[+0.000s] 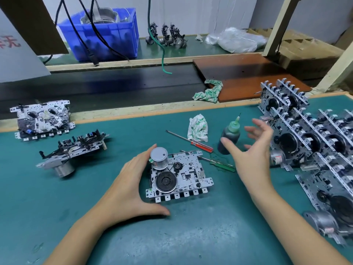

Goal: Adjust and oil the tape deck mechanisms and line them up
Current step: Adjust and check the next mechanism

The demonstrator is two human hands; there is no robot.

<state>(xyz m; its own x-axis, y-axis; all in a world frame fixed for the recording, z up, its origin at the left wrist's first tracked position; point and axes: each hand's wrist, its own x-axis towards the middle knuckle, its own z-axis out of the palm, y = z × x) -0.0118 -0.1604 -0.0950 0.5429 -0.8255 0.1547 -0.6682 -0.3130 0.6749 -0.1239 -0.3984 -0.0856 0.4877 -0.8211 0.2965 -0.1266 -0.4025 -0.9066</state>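
Step in hand, as judged: oiling. Deck [179, 175] lies flat mid-tabletop [107, 236], motor can and black flywheel up. Left hand [131, 186] cups its left edge, fingers straight against the motor, thumb on the mat. Right hand [250, 150] spread, empty, just beside the oil bottle [230, 136]. Next move calls for gripping the upright bottle without tipping it. Chassis silver, row of tabs along near edge.

Green bench mat [191, 236], tape deck mechanisms [179, 176], screwdrivers [191, 139], possibly oil bottle [230, 136], rag [197, 128]
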